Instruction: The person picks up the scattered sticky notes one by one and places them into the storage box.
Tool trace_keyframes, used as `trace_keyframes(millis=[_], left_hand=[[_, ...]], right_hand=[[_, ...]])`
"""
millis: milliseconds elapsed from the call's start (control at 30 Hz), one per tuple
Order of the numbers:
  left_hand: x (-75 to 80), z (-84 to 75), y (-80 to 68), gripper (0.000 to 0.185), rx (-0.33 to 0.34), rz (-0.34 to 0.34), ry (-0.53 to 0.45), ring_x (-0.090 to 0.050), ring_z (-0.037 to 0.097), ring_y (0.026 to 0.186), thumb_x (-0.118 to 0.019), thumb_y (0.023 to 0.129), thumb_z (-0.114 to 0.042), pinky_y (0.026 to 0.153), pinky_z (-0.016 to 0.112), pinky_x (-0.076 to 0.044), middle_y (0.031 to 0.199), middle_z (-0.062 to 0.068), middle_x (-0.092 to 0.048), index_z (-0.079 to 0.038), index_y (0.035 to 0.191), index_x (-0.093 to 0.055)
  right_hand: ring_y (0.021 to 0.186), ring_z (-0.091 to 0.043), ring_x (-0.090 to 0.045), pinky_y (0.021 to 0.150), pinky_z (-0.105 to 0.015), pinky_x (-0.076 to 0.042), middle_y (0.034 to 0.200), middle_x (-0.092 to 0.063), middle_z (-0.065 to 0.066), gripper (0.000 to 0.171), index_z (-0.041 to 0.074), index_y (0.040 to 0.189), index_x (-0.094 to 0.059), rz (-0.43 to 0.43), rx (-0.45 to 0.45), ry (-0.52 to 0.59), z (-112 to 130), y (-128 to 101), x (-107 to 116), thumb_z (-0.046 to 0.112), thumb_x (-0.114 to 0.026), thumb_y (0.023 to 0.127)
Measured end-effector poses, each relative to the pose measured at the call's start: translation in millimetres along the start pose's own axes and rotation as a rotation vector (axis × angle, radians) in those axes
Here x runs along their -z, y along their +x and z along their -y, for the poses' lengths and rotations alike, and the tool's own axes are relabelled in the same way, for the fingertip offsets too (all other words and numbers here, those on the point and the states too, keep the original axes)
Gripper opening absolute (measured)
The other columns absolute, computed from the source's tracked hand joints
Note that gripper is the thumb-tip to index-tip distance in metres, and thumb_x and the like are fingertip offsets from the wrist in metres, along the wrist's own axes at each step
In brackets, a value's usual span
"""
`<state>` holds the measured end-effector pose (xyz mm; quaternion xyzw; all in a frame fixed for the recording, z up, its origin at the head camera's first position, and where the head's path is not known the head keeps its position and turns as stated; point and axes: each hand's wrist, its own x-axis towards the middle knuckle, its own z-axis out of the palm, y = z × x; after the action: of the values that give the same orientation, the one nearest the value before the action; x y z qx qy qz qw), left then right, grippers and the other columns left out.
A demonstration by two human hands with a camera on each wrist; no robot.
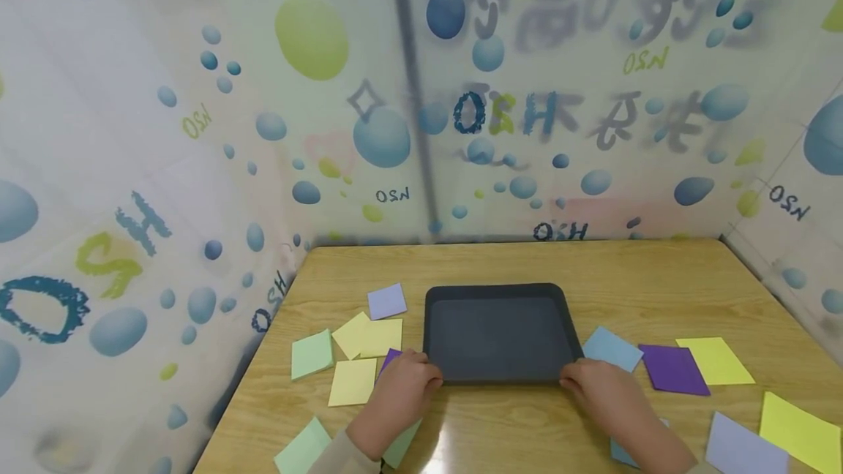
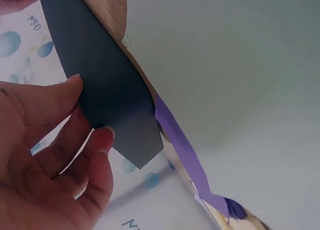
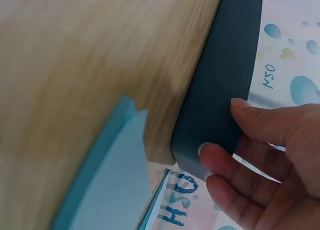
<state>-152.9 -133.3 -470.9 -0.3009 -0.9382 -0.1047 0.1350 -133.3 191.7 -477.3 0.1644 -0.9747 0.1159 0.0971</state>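
here, left hand [image 1: 406, 388] and right hand [image 1: 607, 391] grip tray [image 1: 503, 339]; wall [image 1: 296, 119] reads mirrored "h2o" [image 1: 503, 113].

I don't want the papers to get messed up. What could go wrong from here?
The tray might bump the blue paper close to its right side and push it away.

The left hand is right by a purple paper, so it could drag that paper along.

The left hand and right hand hold the tray only near its two front corners, so the far side might dip if they lift it.
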Motion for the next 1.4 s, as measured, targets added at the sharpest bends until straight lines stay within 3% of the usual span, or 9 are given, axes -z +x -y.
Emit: trace_keyframes(millis=[167, 533, 900, 1067, 1200, 1300, 1400], left_hand=[[-0.8, -1.6, -2.4, 0.005, 0.003, 0.006, -0.022, -0.051, 0.007, 0.066, -0.082, 0.082, -0.012, 0.063, 0.018, -0.046, 0.070, -0.007, -0.062, -0.016, 0.080, -0.079], [0.3, -3.5, -6.5, 0.007, 0.030, 0.007, -0.088, -0.059, 0.007, 0.072, -0.083, 0.079, -0.010, 0.071, 0.021, -0.053, 0.073, -0.008, -0.067, -0.017, 0.079, -0.080], [3.6, -3.9, -3.1, 0.008, 0.059, 0.049, -0.124, -0.059, 0.006, 0.068, -0.083, 0.080, -0.009, 0.066, 0.019, -0.052, 0.072, -0.007, -0.065, -0.016, 0.079, -0.081], [3.6, -4.5, -2.1, 0.009, 0.049, 0.051, -0.112, -0.059, 0.006, 0.069, -0.083, 0.079, -0.009, 0.067, 0.019, -0.052, 0.072, -0.007, -0.065, -0.017, 0.077, -0.081], [4.2, -5.5, -2.0, 0.009, 0.057, 0.049, -0.097, -0.060, 0.008, 0.070, -0.083, 0.079, -0.010, 0.068, 0.021, -0.053, 0.072, -0.008, -0.065, -0.018, 0.076, -0.080], [4.9, -6.6, -1.9, 0.009, 0.063, 0.046, -0.079, -0.060, 0.009, 0.071, -0.083, 0.079, -0.010, 0.068, 0.022, -0.053, 0.072, -0.009, -0.064, -0.018, 0.076, -0.080], [5.1, -7.6, -1.7, 0.009, 0.064, 0.039, -0.056, -0.061, 0.010, 0.072, -0.084, 0.078, -0.011, 0.069, 0.023, -0.053, 0.071, -0.009, -0.064, -0.019, 0.075, -0.080]], right_hand=[[0.065, -0.007, -0.061, 0.057, -0.026, -0.049, 0.070, -0.061, 0.013, 0.015, 0.023, 0.076, -0.070, -0.041, 0.008, -0.008, 2.1, -8.5, 0.1, 0.018, -0.083, 0.081], [0.066, -0.005, -0.062, 0.058, -0.026, -0.050, 0.071, -0.062, 0.015, 0.013, 0.024, 0.076, -0.072, 0.020, -0.053, 0.018, 8.3, -16.4, 4.1, 0.020, -0.082, 0.083], [0.071, -0.006, -0.064, 0.063, -0.027, -0.053, 0.075, -0.064, 0.015, 0.010, 0.025, 0.080, -0.073, 0.061, -0.082, 0.059, 7.2, -16.5, 4.5, 0.021, -0.081, 0.084], [0.077, -0.006, -0.067, 0.067, -0.025, -0.054, 0.092, -0.071, 0.010, 0.010, 0.020, 0.095, -0.075, 0.043, -0.082, 0.168, -1.8, -20.7, 7.7, 0.020, -0.079, 0.085], [0.073, 0.000, -0.061, 0.060, -0.020, -0.049, 0.104, -0.073, 0.003, 0.020, 0.016, 0.106, -0.074, 0.024, -0.106, 0.220, -13.5, -25.2, 13.5, 0.020, -0.078, 0.087], [0.073, -0.002, -0.060, 0.059, -0.023, -0.048, 0.106, -0.074, 0.000, 0.023, 0.014, 0.109, -0.074, 0.049, -0.140, 0.226, -23.6, -28.3, 18.6, 0.022, -0.077, 0.088], [0.080, -0.012, -0.066, 0.066, -0.032, -0.054, 0.104, -0.075, -0.002, 0.022, 0.013, 0.106, -0.075, 0.099, -0.182, 0.198, -35.4, -30.0, 22.9, 0.024, -0.077, 0.088]])
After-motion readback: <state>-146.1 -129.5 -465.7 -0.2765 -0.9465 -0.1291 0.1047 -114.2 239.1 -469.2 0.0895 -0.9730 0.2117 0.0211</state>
